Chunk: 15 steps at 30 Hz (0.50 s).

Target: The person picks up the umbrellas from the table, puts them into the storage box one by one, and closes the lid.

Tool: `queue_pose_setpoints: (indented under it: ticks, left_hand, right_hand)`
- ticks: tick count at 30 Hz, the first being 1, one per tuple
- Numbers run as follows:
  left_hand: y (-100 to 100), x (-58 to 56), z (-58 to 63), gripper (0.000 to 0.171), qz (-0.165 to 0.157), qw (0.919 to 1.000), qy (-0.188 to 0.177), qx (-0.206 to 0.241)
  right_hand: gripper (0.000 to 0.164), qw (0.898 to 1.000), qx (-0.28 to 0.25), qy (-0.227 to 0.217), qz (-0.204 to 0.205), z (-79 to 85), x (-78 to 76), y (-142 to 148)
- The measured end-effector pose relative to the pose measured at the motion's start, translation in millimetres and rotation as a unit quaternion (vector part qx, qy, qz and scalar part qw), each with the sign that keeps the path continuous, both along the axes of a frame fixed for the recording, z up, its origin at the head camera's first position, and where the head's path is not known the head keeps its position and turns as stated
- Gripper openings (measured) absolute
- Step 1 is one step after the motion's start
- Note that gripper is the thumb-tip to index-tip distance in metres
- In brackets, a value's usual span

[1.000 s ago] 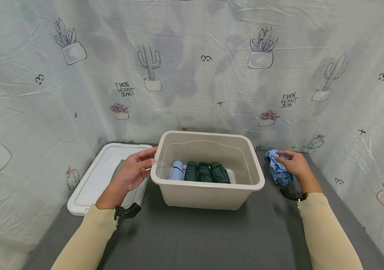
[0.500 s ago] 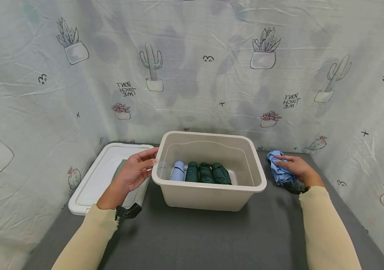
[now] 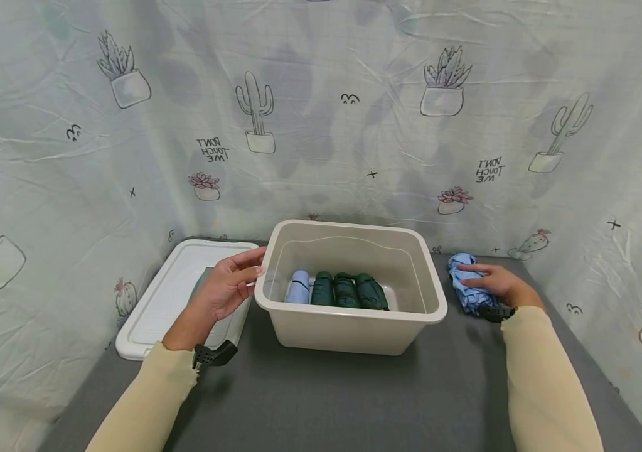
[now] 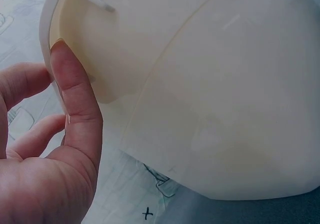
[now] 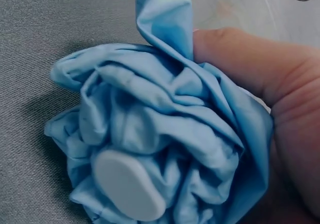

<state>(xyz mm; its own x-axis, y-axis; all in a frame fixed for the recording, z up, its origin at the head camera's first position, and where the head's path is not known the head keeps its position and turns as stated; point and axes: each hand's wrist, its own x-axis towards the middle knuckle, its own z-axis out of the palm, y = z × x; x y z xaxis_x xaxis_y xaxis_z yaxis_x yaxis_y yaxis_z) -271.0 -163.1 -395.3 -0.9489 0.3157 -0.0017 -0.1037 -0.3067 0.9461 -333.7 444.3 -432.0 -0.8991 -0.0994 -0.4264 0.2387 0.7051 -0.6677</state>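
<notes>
My left hand [image 3: 229,284] pinches the left rim of the beige storage bin [image 3: 334,329], with fingers on both sides of the rim in the left wrist view. Inside the bin, a light-blue roll [image 3: 298,287] and several dark-green fabric rolls [image 3: 346,290] lie side by side. To the right of the bin, my right hand [image 3: 498,284] grips a crumpled light-blue fabric bundle [image 3: 465,290] on the table. In the right wrist view the thumb lies against the bundle [image 5: 150,119], and a white oval plastic piece [image 5: 129,185] shows among its folds. The other right fingers are hidden there.
A white lid [image 3: 154,307] lies flat on the dark grey table [image 3: 332,402] at left, partly behind the left hand, with a grey-green flat piece [image 3: 199,281] on it. A patterned curtain [image 3: 309,113] closes off the back and both sides.
My right hand has come down over the blue bundle, its fingers and thumb now around it. The left hand stays at the bin's rim. The head view has shifted slightly.
</notes>
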Motion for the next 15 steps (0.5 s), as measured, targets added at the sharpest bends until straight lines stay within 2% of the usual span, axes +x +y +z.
queue_pose_setpoints:
  ticks: [7, 12, 15]
  left_hand:
    - [0.5, 0.6, -0.4, 0.06, -0.006, 1.0, 0.0, 0.001]
    - [0.3, 0.9, 0.2, 0.061, -0.004, 1.0, 0.0, 0.001]
    - [0.0, 1.1, 0.4, 0.061, -0.003, 1.0, 0.0, 0.001]
  right_hand:
    - [0.088, 1.0, 0.021, -0.016, 0.011, 1.0, -4.1, 1.3]
    - [0.086, 1.0, 0.012, -0.023, -0.005, 0.1, -6.4, 0.6]
    - [0.085, 0.999, 0.028, -0.023, -0.004, -0.8, -8.2, 0.6]
